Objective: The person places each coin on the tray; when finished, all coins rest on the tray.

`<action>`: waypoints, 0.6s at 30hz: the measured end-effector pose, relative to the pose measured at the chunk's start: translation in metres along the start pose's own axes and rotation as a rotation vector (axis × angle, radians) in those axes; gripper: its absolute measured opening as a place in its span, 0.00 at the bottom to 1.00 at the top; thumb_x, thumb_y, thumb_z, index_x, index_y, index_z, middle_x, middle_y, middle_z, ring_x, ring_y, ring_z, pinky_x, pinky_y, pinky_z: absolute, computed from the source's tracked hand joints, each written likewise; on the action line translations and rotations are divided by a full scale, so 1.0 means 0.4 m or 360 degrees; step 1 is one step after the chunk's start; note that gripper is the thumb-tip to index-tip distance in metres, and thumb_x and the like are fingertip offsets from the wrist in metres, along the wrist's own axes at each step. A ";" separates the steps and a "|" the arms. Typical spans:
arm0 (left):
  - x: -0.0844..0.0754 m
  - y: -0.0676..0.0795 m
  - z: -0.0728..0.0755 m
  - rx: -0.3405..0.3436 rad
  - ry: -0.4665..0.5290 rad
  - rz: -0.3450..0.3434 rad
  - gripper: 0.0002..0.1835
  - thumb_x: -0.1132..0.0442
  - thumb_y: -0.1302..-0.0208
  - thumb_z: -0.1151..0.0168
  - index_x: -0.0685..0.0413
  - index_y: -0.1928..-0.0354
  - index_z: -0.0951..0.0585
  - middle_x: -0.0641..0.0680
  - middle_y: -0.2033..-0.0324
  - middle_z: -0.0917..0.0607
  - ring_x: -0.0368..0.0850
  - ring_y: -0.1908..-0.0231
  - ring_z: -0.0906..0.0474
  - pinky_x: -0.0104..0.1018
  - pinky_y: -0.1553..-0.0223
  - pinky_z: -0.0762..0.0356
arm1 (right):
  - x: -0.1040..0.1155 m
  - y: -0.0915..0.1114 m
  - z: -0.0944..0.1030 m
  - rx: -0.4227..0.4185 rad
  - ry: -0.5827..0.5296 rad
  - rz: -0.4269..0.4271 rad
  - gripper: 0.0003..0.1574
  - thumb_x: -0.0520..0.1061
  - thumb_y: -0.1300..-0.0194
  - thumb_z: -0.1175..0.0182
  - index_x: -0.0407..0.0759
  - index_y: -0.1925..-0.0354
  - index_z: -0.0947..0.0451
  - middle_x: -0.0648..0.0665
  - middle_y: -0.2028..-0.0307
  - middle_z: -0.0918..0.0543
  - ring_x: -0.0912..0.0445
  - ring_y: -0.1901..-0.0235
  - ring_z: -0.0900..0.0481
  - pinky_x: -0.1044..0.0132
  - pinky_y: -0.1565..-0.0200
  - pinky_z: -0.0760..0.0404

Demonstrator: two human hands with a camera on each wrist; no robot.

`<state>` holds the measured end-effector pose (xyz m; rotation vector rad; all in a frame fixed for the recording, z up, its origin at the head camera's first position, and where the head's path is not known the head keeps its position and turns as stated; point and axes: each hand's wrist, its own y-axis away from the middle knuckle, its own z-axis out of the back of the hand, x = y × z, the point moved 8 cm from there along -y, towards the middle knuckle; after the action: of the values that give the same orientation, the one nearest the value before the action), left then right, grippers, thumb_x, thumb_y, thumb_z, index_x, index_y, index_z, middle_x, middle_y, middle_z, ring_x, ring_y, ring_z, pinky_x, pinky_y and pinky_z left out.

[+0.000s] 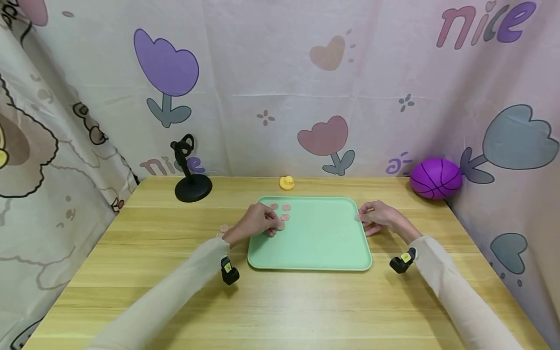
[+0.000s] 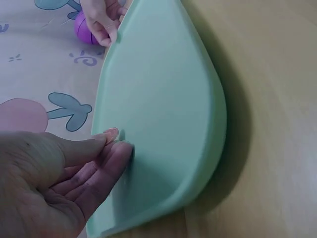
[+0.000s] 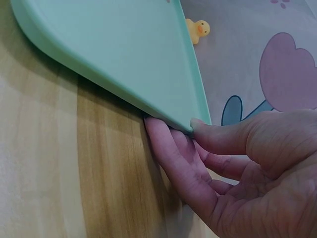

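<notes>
My left hand (image 1: 259,219) is over the left part of a light green tray (image 1: 323,238). Its thumb and fingers pinch a small copper-coloured coin (image 2: 112,134), seen best in the left wrist view. Close to those fingertips, similar coins (image 1: 285,217) lie on the tray's upper left. My right hand (image 1: 377,217) holds the tray's right edge, thumb on the rim and fingers at the outer side and underneath, as the right wrist view shows.
More coins (image 1: 224,228) lie on the wooden table left of the tray, partly behind my left wrist. A yellow toy duck (image 1: 286,183) stands behind the tray. A black stand (image 1: 193,188) is at the back left and a purple ball (image 1: 435,178) at the back right.
</notes>
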<state>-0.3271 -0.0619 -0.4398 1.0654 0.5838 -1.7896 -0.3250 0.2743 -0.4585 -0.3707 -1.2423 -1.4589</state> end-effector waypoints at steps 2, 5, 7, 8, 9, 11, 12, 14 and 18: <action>-0.003 -0.006 -0.008 -0.0009 -0.0045 0.0015 0.07 0.71 0.31 0.31 0.67 0.68 0.12 0.58 0.77 0.11 0.43 0.79 0.14 0.35 0.72 0.14 | -0.001 0.000 0.001 -0.0002 0.0002 0.0001 0.13 0.37 0.21 0.43 0.28 0.46 0.29 0.43 0.63 0.23 0.55 0.65 0.21 0.58 0.60 0.10; -0.015 -0.010 -0.014 -0.0035 -0.0151 0.0020 0.09 0.70 0.31 0.31 0.66 0.71 0.13 0.56 0.80 0.12 0.42 0.81 0.16 0.32 0.75 0.17 | 0.000 0.000 0.002 -0.0007 0.0004 0.0011 0.13 0.37 0.22 0.43 0.28 0.46 0.29 0.43 0.63 0.24 0.55 0.65 0.21 0.58 0.61 0.10; -0.024 -0.010 -0.016 -0.0044 -0.0232 0.0012 0.11 0.71 0.30 0.33 0.65 0.73 0.14 0.55 0.80 0.13 0.42 0.82 0.17 0.29 0.77 0.21 | 0.001 -0.001 0.001 -0.0013 0.0003 0.0011 0.13 0.36 0.22 0.43 0.27 0.46 0.29 0.43 0.64 0.24 0.55 0.65 0.21 0.58 0.61 0.10; -0.028 -0.010 -0.017 -0.0046 -0.0263 0.0010 0.12 0.71 0.30 0.33 0.65 0.75 0.15 0.55 0.79 0.14 0.43 0.82 0.17 0.28 0.78 0.23 | 0.001 -0.002 -0.001 -0.0014 0.0000 0.0009 0.13 0.36 0.22 0.43 0.27 0.46 0.29 0.43 0.64 0.24 0.55 0.65 0.21 0.58 0.61 0.10; -0.031 -0.009 -0.017 -0.0045 -0.0284 0.0008 0.13 0.72 0.30 0.34 0.65 0.76 0.15 0.55 0.78 0.14 0.43 0.82 0.17 0.28 0.79 0.25 | 0.002 -0.003 -0.003 -0.0014 0.0001 0.0008 0.13 0.37 0.22 0.43 0.27 0.46 0.29 0.43 0.64 0.24 0.55 0.66 0.21 0.58 0.61 0.10; -0.033 -0.007 -0.018 -0.0040 -0.0296 0.0017 0.14 0.73 0.31 0.35 0.65 0.77 0.16 0.54 0.75 0.15 0.44 0.82 0.18 0.27 0.79 0.28 | 0.003 -0.005 -0.006 -0.0017 0.0005 0.0003 0.14 0.37 0.22 0.42 0.28 0.46 0.28 0.43 0.65 0.23 0.56 0.66 0.21 0.58 0.61 0.10; -0.033 -0.006 -0.018 -0.0037 -0.0287 0.0018 0.13 0.74 0.31 0.36 0.66 0.77 0.17 0.55 0.74 0.16 0.44 0.82 0.18 0.27 0.79 0.28 | 0.003 -0.005 -0.006 -0.0021 0.0012 -0.0003 0.13 0.37 0.22 0.42 0.28 0.46 0.28 0.43 0.65 0.23 0.56 0.67 0.20 0.58 0.61 0.10; -0.035 -0.005 -0.020 -0.0028 -0.0272 0.0015 0.12 0.74 0.32 0.36 0.66 0.76 0.17 0.55 0.71 0.17 0.44 0.82 0.18 0.28 0.78 0.28 | 0.002 -0.004 -0.005 -0.0032 0.0023 -0.0006 0.13 0.37 0.21 0.42 0.28 0.46 0.28 0.44 0.66 0.23 0.56 0.67 0.21 0.58 0.62 0.10; -0.039 -0.008 -0.023 -0.0020 -0.0283 -0.0016 0.11 0.73 0.31 0.35 0.65 0.74 0.17 0.55 0.70 0.19 0.44 0.82 0.18 0.28 0.78 0.27 | 0.001 -0.001 0.001 -0.0056 0.0045 -0.0004 0.14 0.37 0.21 0.43 0.27 0.46 0.28 0.43 0.66 0.24 0.56 0.67 0.21 0.59 0.62 0.10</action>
<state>-0.3234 -0.0458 -0.4312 0.8851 0.4919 -1.8637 -0.3255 0.2743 -0.4582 -0.3711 -1.1962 -1.4849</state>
